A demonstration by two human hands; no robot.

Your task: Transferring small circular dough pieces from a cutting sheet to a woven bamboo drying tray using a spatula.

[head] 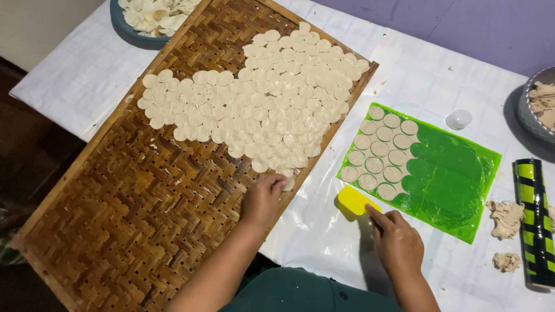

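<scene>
Bamboo tray [127,190] — white plastic-covered table [416,75], purple wall [462,23]

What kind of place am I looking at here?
Probably a home or small-scale food workspace: a woven bamboo tray covered with dough discs, a green cutting mat and a rolling pin on a covered table.

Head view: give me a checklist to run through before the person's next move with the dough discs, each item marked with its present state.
1. Left hand has a dough disc at its fingers, at the edge of the laid discs: ok.
2. Woven bamboo tray has bare weave left nearest the person: ok.
3. Right hand holds the yellow scraper: ok.
4. Cut discs remain on the green mat: ok.
5. Discs on the tray do not overlap: not ok.
6. Disc fully released from the fingers: cannot tell.
</scene>
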